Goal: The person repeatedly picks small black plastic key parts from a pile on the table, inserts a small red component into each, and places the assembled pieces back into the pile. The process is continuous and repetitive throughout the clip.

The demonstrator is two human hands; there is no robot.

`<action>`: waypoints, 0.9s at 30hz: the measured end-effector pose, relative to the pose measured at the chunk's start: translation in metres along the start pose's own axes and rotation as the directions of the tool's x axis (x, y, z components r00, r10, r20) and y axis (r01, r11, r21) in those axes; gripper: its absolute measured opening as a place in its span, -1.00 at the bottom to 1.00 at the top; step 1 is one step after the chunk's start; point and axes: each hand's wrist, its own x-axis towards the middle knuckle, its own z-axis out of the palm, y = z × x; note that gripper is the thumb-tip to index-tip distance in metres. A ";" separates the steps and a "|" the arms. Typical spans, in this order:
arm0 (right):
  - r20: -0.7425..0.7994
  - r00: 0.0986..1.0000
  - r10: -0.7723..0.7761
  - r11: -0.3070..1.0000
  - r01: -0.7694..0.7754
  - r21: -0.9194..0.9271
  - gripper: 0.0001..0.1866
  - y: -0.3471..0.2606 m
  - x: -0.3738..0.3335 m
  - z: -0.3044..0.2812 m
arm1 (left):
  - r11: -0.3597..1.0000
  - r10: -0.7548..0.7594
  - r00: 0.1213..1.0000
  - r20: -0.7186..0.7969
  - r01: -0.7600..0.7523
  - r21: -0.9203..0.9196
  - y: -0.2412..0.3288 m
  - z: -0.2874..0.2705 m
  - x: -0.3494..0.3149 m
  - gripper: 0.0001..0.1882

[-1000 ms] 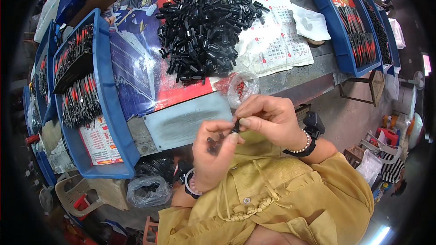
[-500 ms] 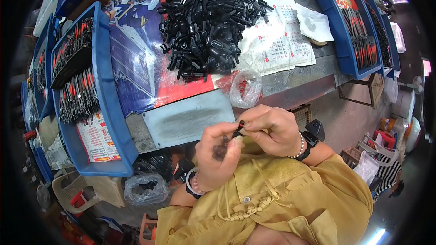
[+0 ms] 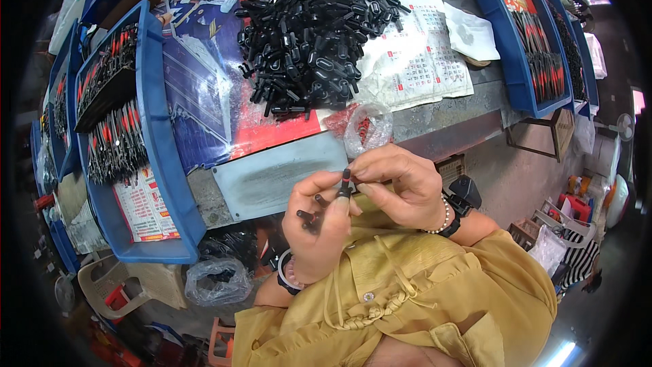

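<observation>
My left hand [image 3: 319, 231] holds several small black plastic parts [image 3: 309, 216] against its palm, close to my chest. My right hand [image 3: 401, 183] pinches one small black part with a red tip [image 3: 346, 182] between thumb and fingers, touching the left thumb. Both hands are below the bench's front edge. A big heap of the same black parts [image 3: 309, 34] lies on printed paper sheets [image 3: 421, 61] further back on the bench. A small clear bag with red bits [image 3: 367, 128] sits just beyond my hands.
A blue tray [image 3: 159, 163] at the left holds rows of black and red pieces; another blue tray [image 3: 506, 54] stands at the right. A grey metal plate [image 3: 272, 177] lies at the bench edge. Bags and a plastic stool [image 3: 109, 285] sit under the bench.
My hands stayed together in front of my chest and shifted slightly; the right fingers turned the red-tipped part upright at the left thumb. The view tilted a little.
</observation>
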 end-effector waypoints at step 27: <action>-0.081 0.932 0.354 0.828 -0.271 0.490 -0.89 -0.001 -0.004 0.010 | 0.990 -0.129 0.991 -0.020 0.130 0.057 0.004 -0.001 0.007 -0.75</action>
